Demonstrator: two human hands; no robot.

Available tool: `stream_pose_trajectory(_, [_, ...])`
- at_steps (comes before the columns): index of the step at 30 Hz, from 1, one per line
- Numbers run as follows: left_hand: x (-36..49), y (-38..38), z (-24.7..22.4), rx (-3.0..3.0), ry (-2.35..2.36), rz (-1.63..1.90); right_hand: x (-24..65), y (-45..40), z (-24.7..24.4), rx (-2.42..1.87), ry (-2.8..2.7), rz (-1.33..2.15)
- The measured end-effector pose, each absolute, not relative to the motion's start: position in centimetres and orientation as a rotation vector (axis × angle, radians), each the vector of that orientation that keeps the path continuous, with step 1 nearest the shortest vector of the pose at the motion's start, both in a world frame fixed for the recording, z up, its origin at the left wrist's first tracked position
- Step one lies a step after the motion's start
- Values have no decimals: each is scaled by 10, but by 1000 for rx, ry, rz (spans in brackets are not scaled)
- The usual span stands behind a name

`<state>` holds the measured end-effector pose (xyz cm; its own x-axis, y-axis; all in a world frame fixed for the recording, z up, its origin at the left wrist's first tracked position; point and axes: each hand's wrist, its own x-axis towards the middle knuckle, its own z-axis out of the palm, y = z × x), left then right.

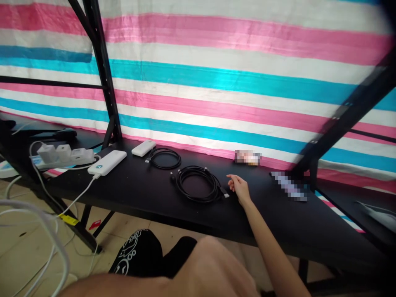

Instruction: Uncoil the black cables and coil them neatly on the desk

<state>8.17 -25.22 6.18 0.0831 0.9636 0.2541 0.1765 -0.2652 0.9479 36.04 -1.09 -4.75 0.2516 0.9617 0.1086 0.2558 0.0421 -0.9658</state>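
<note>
My right hand (pixel 239 187) reaches over the black table (pixel 133 192), its index finger stretched out and the other fingers loosely curled, holding nothing I can see. Just left of it lies a large coiled black cable (pixel 198 201) with a pale metal plug near my wrist. A smaller coiled black cable (pixel 165 168) rests behind it to the left. Close to the camera at the bottom, my left hand (pixel 213 268) is blurred, with its back showing and its fingers hidden.
At left a white power bank (pixel 108 162) has a white cord plugged in; a smaller white power bank (pixel 143 148) lies behind. A power strip (pixel 62 161) holds several white chargers. Black posts (pixel 103 78) frame the table. Two pixelated items (pixel 247 157) lie at right.
</note>
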Motion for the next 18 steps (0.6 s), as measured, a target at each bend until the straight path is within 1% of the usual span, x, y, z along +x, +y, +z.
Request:
stream_pose_trajectory(4, [104, -231, 81, 1985, 884, 1227, 359, -12, -47, -1454, -1240, 814])
stream_pose_trajectory(7, [101, -195, 83, 2097, 969, 1249, 358, -12, -47, -1447, -1246, 813])
stream_pose_trajectory(10, [81, -148, 67, 2057, 1321, 1413, 357, -12, -46, -1437, -1248, 818])
stream_pose_trajectory(14, [46, -94, 37, 1885, 1530, 1524, 355, -12, -45, -1427, -1261, 815])
stream_pose_trajectory(18, [22, -70, 12, 1738, 1597, 1490, 355, -11, -45, -1426, -1287, 795])
